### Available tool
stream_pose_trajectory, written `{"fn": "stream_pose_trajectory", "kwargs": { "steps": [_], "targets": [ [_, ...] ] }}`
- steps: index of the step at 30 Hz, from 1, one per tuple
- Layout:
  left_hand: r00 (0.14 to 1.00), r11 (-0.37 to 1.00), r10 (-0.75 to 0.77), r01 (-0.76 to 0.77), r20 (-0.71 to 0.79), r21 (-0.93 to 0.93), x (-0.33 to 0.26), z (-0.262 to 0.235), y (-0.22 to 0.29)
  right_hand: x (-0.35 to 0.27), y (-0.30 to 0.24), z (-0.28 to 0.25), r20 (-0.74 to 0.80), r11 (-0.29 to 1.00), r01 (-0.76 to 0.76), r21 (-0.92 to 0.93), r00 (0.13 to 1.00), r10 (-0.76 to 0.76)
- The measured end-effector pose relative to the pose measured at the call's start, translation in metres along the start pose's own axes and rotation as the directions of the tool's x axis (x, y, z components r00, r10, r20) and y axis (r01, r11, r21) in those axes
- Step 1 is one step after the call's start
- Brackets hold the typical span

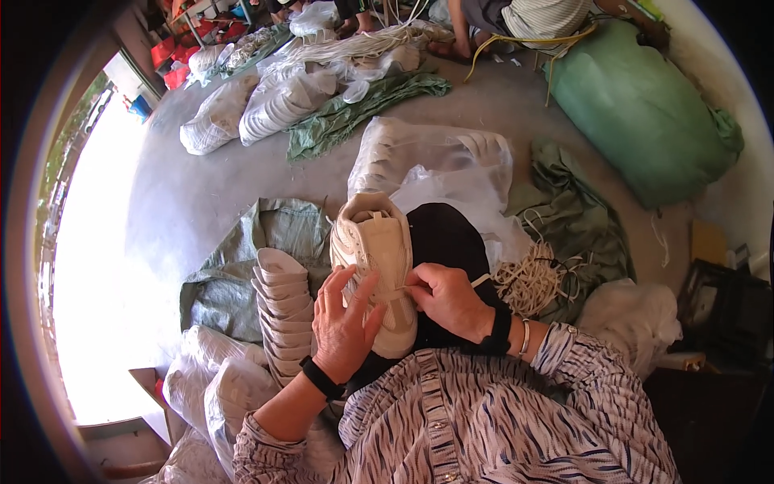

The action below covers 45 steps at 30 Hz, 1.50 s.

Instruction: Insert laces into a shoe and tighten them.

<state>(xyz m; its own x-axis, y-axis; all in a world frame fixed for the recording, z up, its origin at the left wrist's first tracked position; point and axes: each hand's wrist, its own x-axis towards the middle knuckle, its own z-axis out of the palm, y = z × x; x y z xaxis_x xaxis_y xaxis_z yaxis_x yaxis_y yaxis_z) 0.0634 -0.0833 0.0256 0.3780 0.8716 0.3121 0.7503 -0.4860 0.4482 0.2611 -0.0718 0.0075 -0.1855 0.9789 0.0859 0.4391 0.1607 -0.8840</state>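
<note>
A beige sneaker [393, 250] lies on my lap, with its toe toward me and its heel opening away. My left hand [343, 319] rests against its left side near the eyelets, fingers spread and thumb over the toe area. At the lower right of the tongue my right hand [447, 298] pinches a thin cream shoelace, mostly hidden by the fingers. A pale lace end shows behind that hand. Left of the sneaker stands a row of nested beige shoe uppers [284, 310]. Right of my lap lies a tangled bundle of cream laces [532, 278].
Clear plastic bags [435, 157] with shoes lie ahead of me. Green woven sacks [250, 242] spread on both sides. A large stuffed green sack [637, 113] sits far right, beside another person [544, 20]. More bagged shoes [282, 101] lie at the back. Bright doorway at left.
</note>
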Motion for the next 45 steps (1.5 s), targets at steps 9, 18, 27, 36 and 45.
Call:
{"fn": "stream_pose_trajectory", "kwargs": {
  "steps": [9,18,27,36,45],
  "targets": [
    [0.998,0.998,0.057,-0.057,-0.03,-0.002,0.004,-0.005,-0.002,0.001,-0.019,0.016,0.21,0.645,-0.433,0.629,0.894,0.396],
    [0.957,0.937,0.17,-0.231,0.236,0.263,0.032,-0.021,0.015,-0.003,-0.008,-0.001,0.232,0.934,-0.213,0.285,0.961,0.149],
    [0.971,0.908,-0.22,0.239,0.096,-0.344,0.017,-0.043,-0.006,0.008,-0.014,-0.084,0.596,0.926,-0.373,-0.047,0.734,0.326],
    [0.888,0.359,-0.303,0.443,0.346,-0.822,0.03,0.006,0.015,-0.004,-0.013,-0.07,0.67,0.92,-0.358,0.16,0.724,0.165],
    [0.885,0.446,-0.248,0.466,0.395,-0.764,0.022,0.005,0.021,-0.005,0.024,-0.085,0.404,0.166,-0.379,0.911,0.899,-0.167]
  ]
}}
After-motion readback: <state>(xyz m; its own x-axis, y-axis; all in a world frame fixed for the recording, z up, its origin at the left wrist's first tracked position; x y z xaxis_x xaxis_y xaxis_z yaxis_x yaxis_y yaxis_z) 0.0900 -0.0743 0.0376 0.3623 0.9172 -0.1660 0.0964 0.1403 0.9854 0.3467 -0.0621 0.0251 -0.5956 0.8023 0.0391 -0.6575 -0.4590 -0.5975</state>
